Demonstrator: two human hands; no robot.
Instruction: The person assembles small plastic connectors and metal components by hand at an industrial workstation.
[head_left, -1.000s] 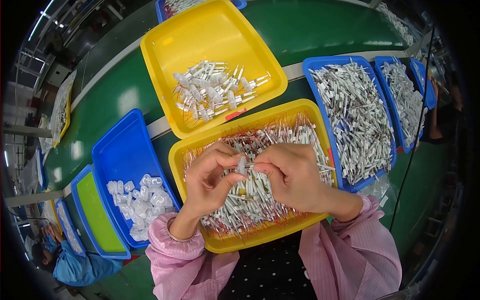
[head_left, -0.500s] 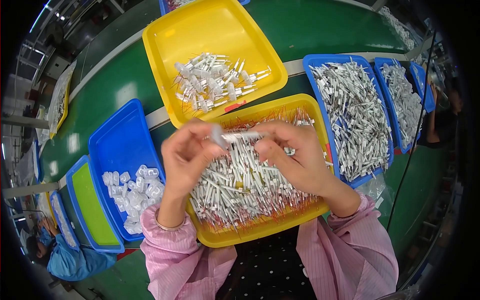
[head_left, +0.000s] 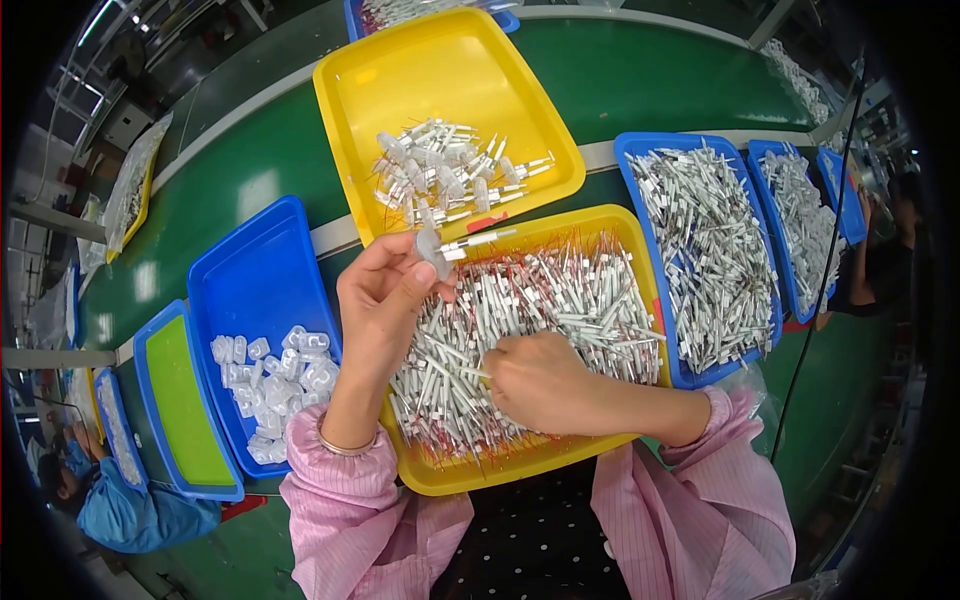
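Observation:
My left hand [head_left: 382, 310] pinches a translucent plastic cap [head_left: 430, 252] with thin white rod-shaped parts sticking out of it to the right. It is raised over the back left corner of the near yellow tray [head_left: 520, 478]. That tray is full of white rod-shaped parts [head_left: 450, 375] with thin red wires. My right hand [head_left: 540, 382] reaches down onto the rods in the middle, fingers curled together. Its fingertips are hidden, so what they hold, if anything, cannot be made out.
Behind stands a yellow tray [head_left: 430, 60] with a heap of capped rod assemblies [head_left: 445, 175]. At left, a blue tray [head_left: 258, 260] holds loose translucent caps [head_left: 285, 385], beside a green-bottomed tray [head_left: 188, 410]. Blue trays of white parts [head_left: 700, 250] stand right. Co-workers [head_left: 150, 510] are at both sides.
My hands have parted. The left keeps the cap with its rods and lifts slightly; the right has let go of it and dropped to the rods in the near tray. The view has shifted slightly.

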